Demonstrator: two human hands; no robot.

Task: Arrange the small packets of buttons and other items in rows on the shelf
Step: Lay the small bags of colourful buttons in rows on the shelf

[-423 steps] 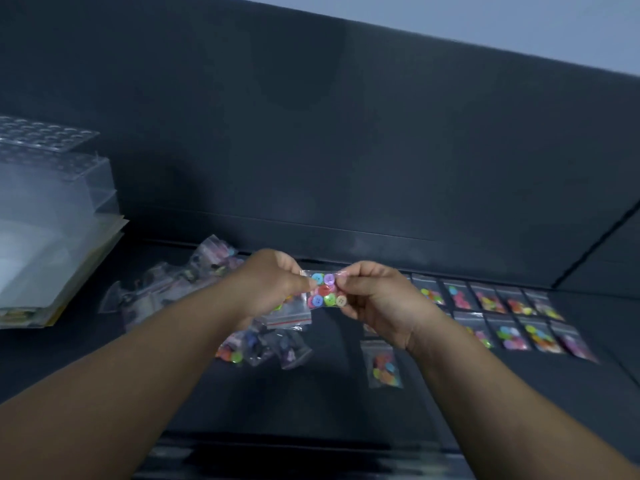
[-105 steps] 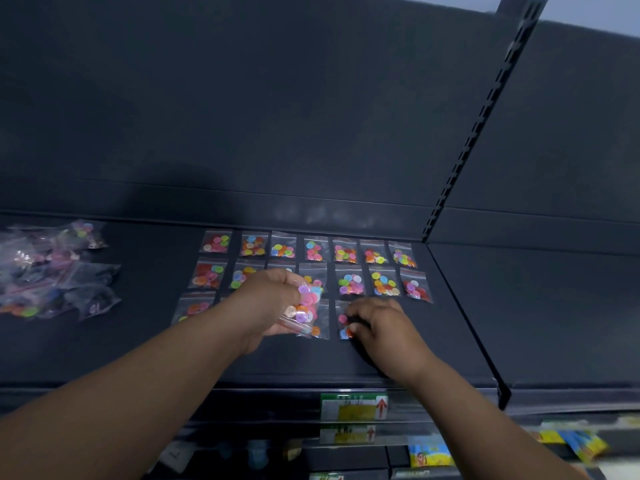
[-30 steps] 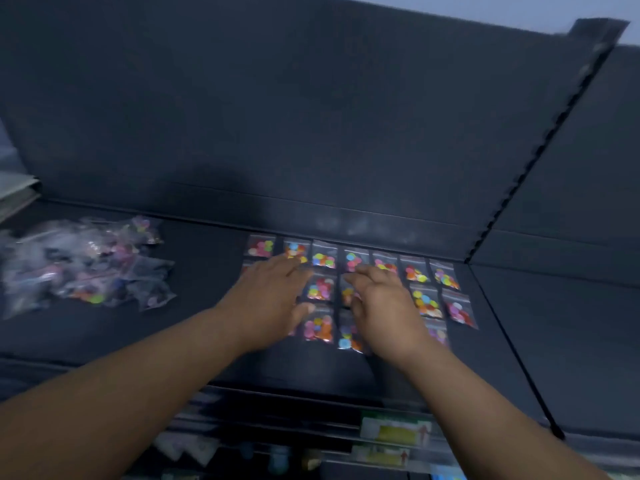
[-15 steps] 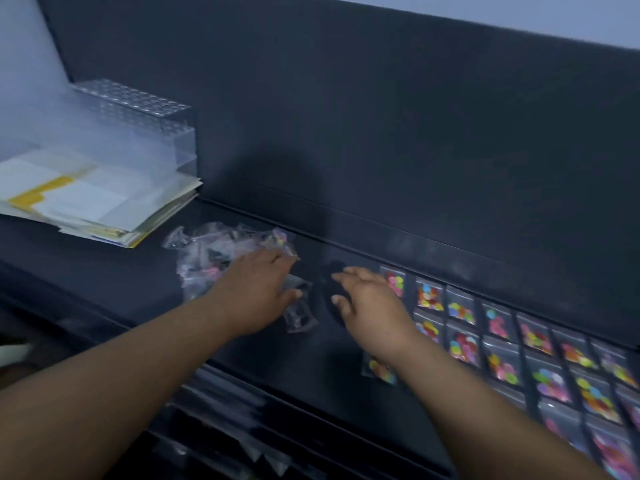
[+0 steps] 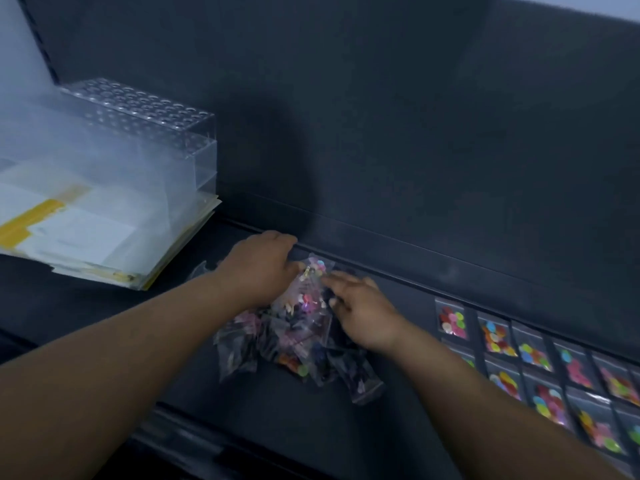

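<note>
Dark shelf [image 5: 104, 323], left hand [image 5: 258, 268] palm-down on packet pile [image 5: 294, 348], right hand [image 5: 363, 313] touching it

On the shelf [image 5: 104, 323], a heap of packets [image 5: 294, 344] lies mid-frame, with the left hand [image 5: 259, 271] and right hand [image 5: 363, 317] on it. Packet rows [image 5: 540, 362] lie at four o'clock, a paper stack [image 5: 86, 230] at ten, and a clear rack [image 5: 149, 133] at its far side.

A clear plastic box [image 5: 145, 133] with rows of round holes in its top stands at the far left. It rests on a thick stack of papers and plastic sleeves [image 5: 104, 237], with a yellow strip [image 5: 31, 216] showing on the near-left part of the stack. A dark back panel [image 5: 415, 133] fills the far side, and a pale wall [image 5: 588, 5] shows above it at the far right.
</note>
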